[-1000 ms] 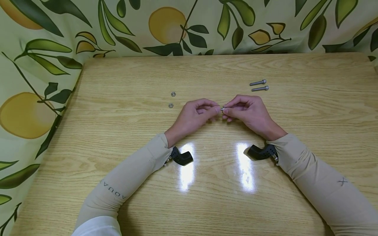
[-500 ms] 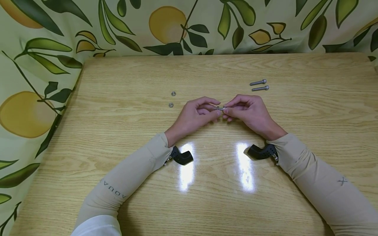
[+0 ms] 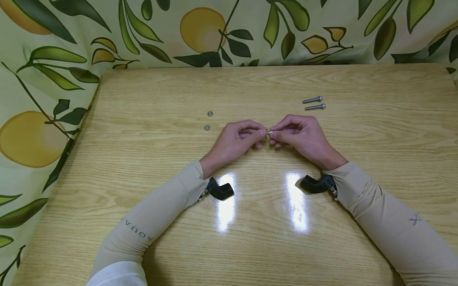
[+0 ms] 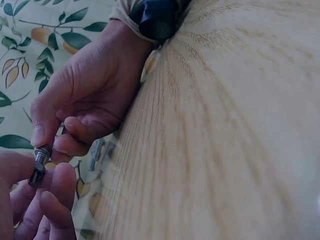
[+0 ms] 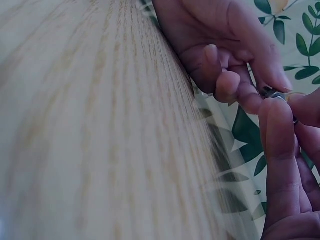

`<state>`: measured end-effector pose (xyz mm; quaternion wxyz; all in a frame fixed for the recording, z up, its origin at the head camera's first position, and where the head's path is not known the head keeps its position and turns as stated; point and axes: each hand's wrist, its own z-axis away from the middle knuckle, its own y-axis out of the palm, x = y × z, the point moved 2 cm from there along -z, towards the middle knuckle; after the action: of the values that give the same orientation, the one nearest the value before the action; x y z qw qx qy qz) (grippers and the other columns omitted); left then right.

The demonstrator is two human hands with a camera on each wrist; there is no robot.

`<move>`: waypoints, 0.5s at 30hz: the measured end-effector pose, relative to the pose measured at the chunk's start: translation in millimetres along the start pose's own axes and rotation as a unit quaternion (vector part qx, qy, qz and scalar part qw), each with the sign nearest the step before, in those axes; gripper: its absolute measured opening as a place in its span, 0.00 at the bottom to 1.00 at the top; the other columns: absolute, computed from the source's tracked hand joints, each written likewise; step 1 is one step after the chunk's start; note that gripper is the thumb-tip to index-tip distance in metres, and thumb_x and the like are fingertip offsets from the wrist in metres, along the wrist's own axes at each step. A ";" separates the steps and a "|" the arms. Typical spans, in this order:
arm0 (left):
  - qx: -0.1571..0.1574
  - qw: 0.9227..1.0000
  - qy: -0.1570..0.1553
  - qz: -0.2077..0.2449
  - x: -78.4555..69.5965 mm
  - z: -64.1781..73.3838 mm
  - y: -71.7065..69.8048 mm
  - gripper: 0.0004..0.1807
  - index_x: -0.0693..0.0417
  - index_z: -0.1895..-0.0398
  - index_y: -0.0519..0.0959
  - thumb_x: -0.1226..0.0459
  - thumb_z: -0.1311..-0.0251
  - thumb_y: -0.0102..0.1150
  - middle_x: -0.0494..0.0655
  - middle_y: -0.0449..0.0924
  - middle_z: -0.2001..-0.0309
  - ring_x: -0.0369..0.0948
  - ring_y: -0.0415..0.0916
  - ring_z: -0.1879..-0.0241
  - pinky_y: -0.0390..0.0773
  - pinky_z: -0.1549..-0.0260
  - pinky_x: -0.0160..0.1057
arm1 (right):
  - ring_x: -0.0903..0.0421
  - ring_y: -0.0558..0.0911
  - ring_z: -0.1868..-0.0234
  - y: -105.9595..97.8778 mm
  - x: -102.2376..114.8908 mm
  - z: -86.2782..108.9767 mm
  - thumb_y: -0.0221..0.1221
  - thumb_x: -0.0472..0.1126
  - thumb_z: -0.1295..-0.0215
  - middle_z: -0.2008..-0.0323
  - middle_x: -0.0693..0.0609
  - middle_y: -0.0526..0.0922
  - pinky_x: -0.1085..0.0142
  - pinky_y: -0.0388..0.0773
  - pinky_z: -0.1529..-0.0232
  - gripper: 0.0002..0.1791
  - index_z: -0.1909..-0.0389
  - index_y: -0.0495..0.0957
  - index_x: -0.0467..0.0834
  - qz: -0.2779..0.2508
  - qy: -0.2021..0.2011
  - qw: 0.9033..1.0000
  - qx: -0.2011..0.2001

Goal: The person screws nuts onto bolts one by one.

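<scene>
Between both hands a socket head bolt [image 3: 269, 132] lies about level above the table, mostly covered by fingers. My right hand [image 3: 304, 136] pinches its head end with thumb and index finger. My left hand [image 3: 240, 139] has thumb and index finger closed at the other end, around a hex nut on the thread. In the left wrist view the nut [image 4: 39, 164] sits partway along the bolt, with the dark threaded tip sticking out past it. The right wrist view shows only a small part of the bolt [image 5: 274, 94] between the fingertips.
Two loose hex nuts, a far nut [image 3: 210, 113] and a nearer nut [image 3: 207, 127], lie left of the hands. Two more bolts, an upper bolt [image 3: 313, 99] and a lower bolt [image 3: 315, 107], lie behind the right hand on the wooden table [image 3: 161, 103]. Patterned cloth [image 3: 150, 31] borders it.
Half a second ago the left thumb and index finger were spread, showing the nut and bolt shaft; now they have closed there again. The right hand holds still.
</scene>
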<state>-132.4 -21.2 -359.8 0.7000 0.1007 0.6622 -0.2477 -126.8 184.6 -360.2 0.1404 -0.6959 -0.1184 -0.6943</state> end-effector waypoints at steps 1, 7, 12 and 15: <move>0.003 1.000 0.003 0.005 -0.4 0.2 -0.1 0.12 0.48 0.53 0.82 0.54 0.35 0.60 0.49 0.87 0.64 0.44 0.85 0.66 0.81 0.70 0.36 | 0.56 0.89 0.67 0.0 0.1 -0.1 0.65 0.37 0.39 0.68 0.44 0.89 0.66 0.85 0.66 0.12 0.61 0.80 0.31 0.000 0.001 1.000 0.000; 0.006 1.000 0.001 0.024 -13.5 6.4 -0.1 0.15 0.51 0.48 0.80 0.62 0.38 0.63 0.53 0.85 0.57 0.47 0.84 0.63 0.83 0.63 0.38 | 0.56 0.89 0.68 0.0 0.3 -0.4 0.65 0.36 0.39 0.68 0.46 0.89 0.66 0.85 0.66 0.12 0.61 0.80 0.31 -0.001 0.003 1.000 -0.001; -0.007 1.000 -0.022 0.011 -22.8 9.7 0.4 0.16 0.56 0.47 0.79 0.60 0.34 0.60 0.58 0.86 0.60 0.50 0.84 0.63 0.77 0.69 0.33 | 0.56 0.89 0.67 0.1 0.0 -0.1 0.65 0.37 0.39 0.68 0.44 0.89 0.65 0.85 0.66 0.12 0.61 0.80 0.31 -0.006 0.003 1.000 0.001; -0.008 0.999 -0.033 0.000 -19.3 7.8 0.1 0.15 0.54 0.48 0.81 0.59 0.36 0.62 0.54 0.86 0.60 0.47 0.85 0.62 0.78 0.68 0.32 | 0.55 0.89 0.67 -0.1 0.0 0.0 0.65 0.37 0.39 0.68 0.43 0.88 0.65 0.85 0.66 0.12 0.61 0.80 0.31 -0.009 0.001 1.000 0.002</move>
<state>-125.5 -20.7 -340.2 0.7219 0.0868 0.6410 -0.2458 -126.8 184.7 -360.2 0.1354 -0.6936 -0.1262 -0.6961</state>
